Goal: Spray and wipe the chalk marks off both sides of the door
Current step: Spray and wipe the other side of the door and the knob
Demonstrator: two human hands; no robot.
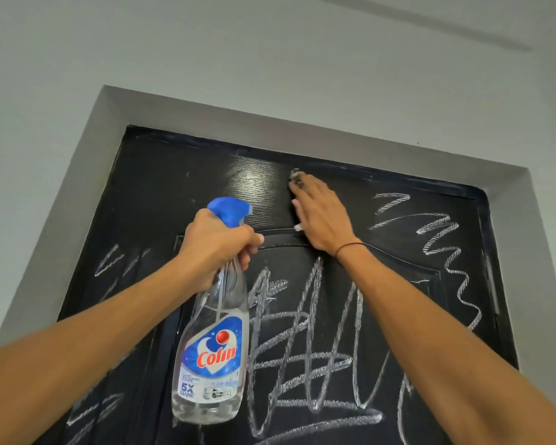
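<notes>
A black door (161, 187) fills the view, seen from below. White chalk marks (305, 342) scrawl across its middle panel, its right side and its left edge. The strip near the top centre looks wet, glossy and free of chalk. My left hand (217, 244) grips the neck of a clear spray bottle (211, 354) with a blue trigger head, held upright in front of the door. My right hand (321, 216) presses flat on the upper door over a small crumpled cloth (296, 178), which peeks out past my fingertips.
A grey door frame (87, 175) surrounds the door at the top and sides. Pale wall (270, 53) and ceiling lie above it. A thin dark band circles my right wrist.
</notes>
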